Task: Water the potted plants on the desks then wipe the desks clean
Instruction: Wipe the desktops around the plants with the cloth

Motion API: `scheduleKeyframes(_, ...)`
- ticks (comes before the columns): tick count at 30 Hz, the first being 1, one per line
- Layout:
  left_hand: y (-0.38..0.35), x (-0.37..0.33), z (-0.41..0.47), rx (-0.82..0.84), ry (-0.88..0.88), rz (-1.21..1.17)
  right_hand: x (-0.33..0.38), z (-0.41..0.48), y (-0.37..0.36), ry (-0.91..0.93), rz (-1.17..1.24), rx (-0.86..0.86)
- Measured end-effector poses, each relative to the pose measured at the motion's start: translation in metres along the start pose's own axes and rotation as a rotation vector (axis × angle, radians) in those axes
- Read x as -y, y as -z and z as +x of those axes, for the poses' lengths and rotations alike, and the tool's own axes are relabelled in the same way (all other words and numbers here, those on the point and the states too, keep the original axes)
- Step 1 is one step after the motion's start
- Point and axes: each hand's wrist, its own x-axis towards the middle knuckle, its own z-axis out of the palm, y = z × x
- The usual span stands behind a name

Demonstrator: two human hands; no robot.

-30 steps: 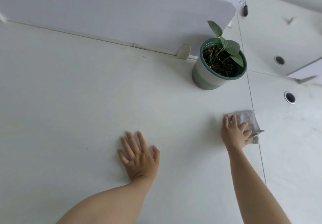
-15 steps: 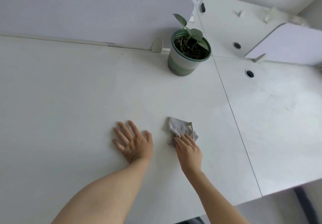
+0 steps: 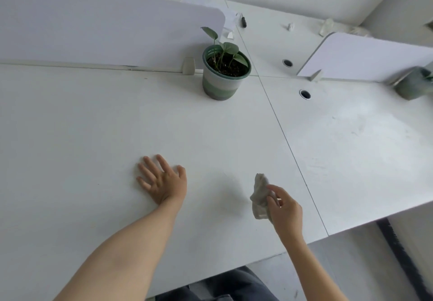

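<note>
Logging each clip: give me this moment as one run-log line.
phase: wiping desk | left hand: flat on desk | right hand: holding crumpled cloth | potted plant: upright by divider

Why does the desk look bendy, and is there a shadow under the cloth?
Head view: the wide lens curves the desk edges; a faint soft shadow lies left of the cloth held by the right hand; the potted plant looks fairly sharp.

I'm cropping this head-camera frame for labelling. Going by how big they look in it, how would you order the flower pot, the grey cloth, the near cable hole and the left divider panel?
1. Left divider panel
2. Flower pot
3. Grey cloth, crumpled in the right hand and nearer the camera, so its true size is unsure
4. Near cable hole
</note>
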Motion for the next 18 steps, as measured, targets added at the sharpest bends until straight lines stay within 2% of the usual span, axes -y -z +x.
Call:
scheduleKeyframes(5,0.005,-0.005,0.0,0.036,0.029,0.105,-0.011,0.008,0.028,0.023,0.009,0.041)
scheduleKeyframes(9,0.014,-0.005,0.004,0.073,0.067,0.094,-0.027,0.011,0.049,0.091,0.056,0.084)
scheduleKeyframes(13,0.032,-0.009,-0.01,-0.002,0.073,-0.12,-0.042,0.015,0.06,0.204,0.053,0.159)
scheduleKeyframes(16,0.041,-0.012,-0.063,-0.079,0.004,-0.292,-0.046,0.02,0.066,0.308,0.05,0.246)
scheduleKeyframes(18,0.042,-0.011,-0.113,-0.08,0.022,-0.408,-0.046,0.021,0.068,0.386,0.071,0.319)
